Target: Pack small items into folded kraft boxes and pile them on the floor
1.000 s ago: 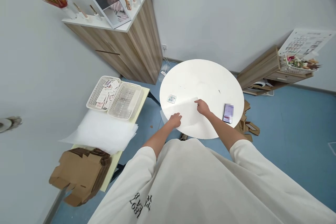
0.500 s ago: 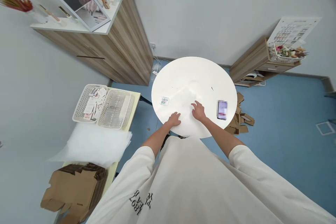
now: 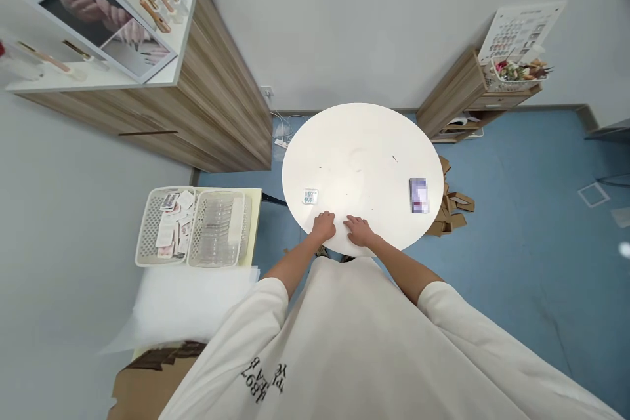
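Both of my hands rest near the front edge of the white oval table (image 3: 357, 131). My left hand (image 3: 323, 226) lies palm down, its short-looking fingers pointing away from me, with nothing visible in it. Just to its right, my right hand (image 3: 359, 231) reaches inward, its fingers apart and touching the tabletop. A small clear case with bluish pieces (image 3: 310, 196) sits beyond my left hand. Over on the table's right side lies a blurred purple and dark phone-like object (image 3: 419, 195). A tiny dark sliver (image 3: 394, 159) lies farther back.
Left of the table, a side table holds a white basket of cards (image 3: 167, 226), a basket of clear plastic cases (image 3: 216, 228), white sheets (image 3: 191, 305) and flattened cardboard (image 3: 147, 387). Wooden cabinets (image 3: 226, 79) stand behind. Small cardboard boxes (image 3: 455, 210) lie on the floor at right.
My right hand has drawn back toward me and slightly left, closer to my left hand. My left hand has barely shifted. The camera view has turned a little.
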A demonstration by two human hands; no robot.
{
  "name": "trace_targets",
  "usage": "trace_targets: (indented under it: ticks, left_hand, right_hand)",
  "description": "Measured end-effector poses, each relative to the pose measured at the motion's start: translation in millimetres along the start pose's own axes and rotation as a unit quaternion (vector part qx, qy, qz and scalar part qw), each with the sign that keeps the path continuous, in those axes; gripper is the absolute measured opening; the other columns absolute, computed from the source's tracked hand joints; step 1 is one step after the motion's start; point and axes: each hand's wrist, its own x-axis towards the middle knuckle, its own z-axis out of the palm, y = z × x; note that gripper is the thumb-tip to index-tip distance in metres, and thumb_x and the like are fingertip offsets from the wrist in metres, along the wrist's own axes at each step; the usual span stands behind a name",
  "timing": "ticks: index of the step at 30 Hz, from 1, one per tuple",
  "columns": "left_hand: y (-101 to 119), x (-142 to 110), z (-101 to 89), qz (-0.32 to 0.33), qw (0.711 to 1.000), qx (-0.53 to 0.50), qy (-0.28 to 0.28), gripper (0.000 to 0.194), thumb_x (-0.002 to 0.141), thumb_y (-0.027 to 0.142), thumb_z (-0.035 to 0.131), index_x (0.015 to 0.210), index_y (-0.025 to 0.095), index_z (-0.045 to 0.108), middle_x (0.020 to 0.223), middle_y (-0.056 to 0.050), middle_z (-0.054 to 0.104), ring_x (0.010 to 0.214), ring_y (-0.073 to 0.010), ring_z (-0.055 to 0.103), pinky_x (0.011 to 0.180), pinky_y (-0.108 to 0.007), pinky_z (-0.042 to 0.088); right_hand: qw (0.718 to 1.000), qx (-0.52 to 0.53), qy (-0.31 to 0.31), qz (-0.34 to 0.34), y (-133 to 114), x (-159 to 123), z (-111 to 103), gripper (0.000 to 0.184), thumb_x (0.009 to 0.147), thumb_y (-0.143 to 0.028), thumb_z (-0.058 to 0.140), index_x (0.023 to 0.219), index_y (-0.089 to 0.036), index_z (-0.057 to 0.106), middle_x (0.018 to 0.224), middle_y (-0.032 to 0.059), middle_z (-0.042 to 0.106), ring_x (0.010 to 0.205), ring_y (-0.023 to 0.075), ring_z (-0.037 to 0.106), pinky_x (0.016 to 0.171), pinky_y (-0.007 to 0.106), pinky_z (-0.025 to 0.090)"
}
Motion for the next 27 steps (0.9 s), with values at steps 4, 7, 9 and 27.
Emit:
trace_targets:
  ticks: [4, 7, 9, 27]
  left_hand:
    - [-6, 0, -1.6, 0.038, 0.999, 0.014, -0.037, 0.048, 0.087, 0.017, 0.047, 0.135, 0.020, 0.054, 0.145, -0.014, 0.050, 0.130, -0.0298, 0.051, 0.107, -0.046, 0.043]
    - [-2, 9, -3.0, 0.070, 0.996, -0.006, -0.063, 0.057, 0.085, 0.021, 0.049, 0.142, 0.020, 0.048, 0.156, -0.012, 0.041, 0.140, -0.0297, 0.043, 0.113, -0.046, 0.038]
    - [1, 16, -4.6, 0.075, 0.993, -0.028, -0.086, 0.061, 0.085, 0.023, 0.049, 0.146, 0.021, 0.045, 0.161, -0.010, 0.035, 0.145, -0.0288, 0.038, 0.117, -0.045, 0.035]
    - [-48, 44, -50.9, 0.034, 0.996, 0.003, 0.088, 0.054, 0.088, 0.013, 0.048, 0.141, 0.019, 0.048, 0.160, -0.014, 0.036, 0.150, -0.0311, 0.030, 0.119, -0.051, 0.031]
  right_hand:
    - [0.999, -0.027, 0.018, 0.038, 4, -1, 0, 0.058, 0.091, -0.020, 0.046, 0.149, -0.022, 0.047, 0.166, 0.0105, 0.027, 0.149, 0.0324, 0.025, 0.118, 0.052, 0.021]
    - [0.996, -0.022, 0.036, 0.084, 11, -3, -5, 0.056, 0.091, -0.018, 0.045, 0.147, -0.021, 0.049, 0.164, 0.0123, 0.029, 0.149, 0.0321, 0.026, 0.118, 0.051, 0.021]
    - [0.992, -0.013, 0.049, 0.113, 14, -5, -7, 0.056, 0.092, -0.018, 0.045, 0.147, -0.019, 0.049, 0.164, 0.0150, 0.029, 0.148, 0.0333, 0.028, 0.117, 0.051, 0.023]
    - [0.991, 0.003, 0.044, 0.128, 20, -7, -2, 0.065, 0.090, -0.018, 0.047, 0.154, -0.021, 0.039, 0.168, 0.0112, 0.020, 0.153, 0.0314, 0.019, 0.120, 0.052, 0.019]
